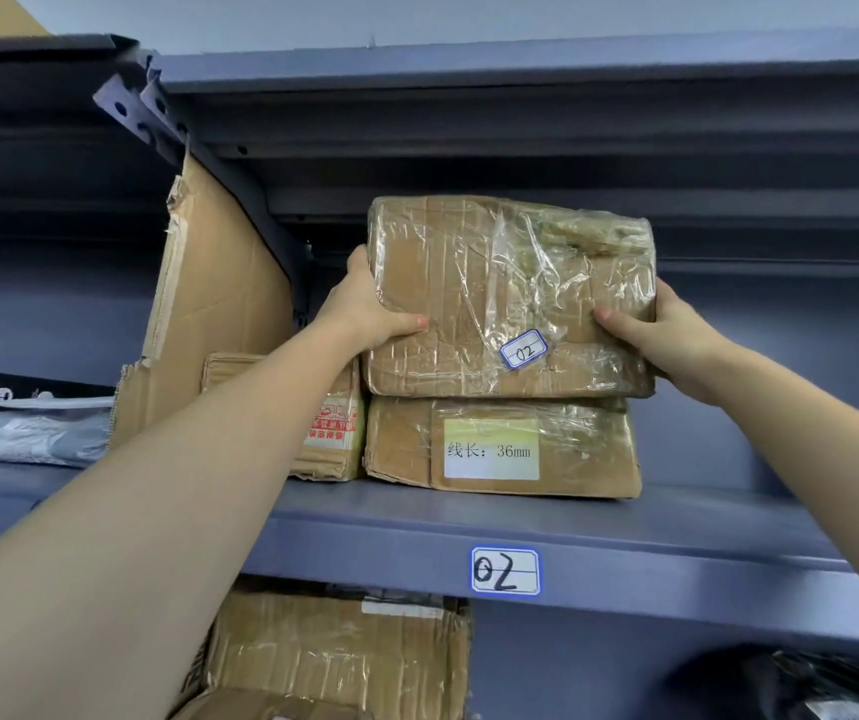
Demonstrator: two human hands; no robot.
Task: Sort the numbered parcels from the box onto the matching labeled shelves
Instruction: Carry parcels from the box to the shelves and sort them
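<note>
Parcel 02, gripped by left hand, right hand

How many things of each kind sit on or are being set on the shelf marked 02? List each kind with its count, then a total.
Brown cardboard parcels: 3 (held parcel, white-label parcel, red-print parcel)
Flattened cardboard sheets: 1
Grey plastic mailers: 1
Total: 5

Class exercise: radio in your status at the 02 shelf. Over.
Left hand and right hand grip the 02 parcel. It sits atop the 36mm box, shelf label 02. Nothing in the way.
</note>
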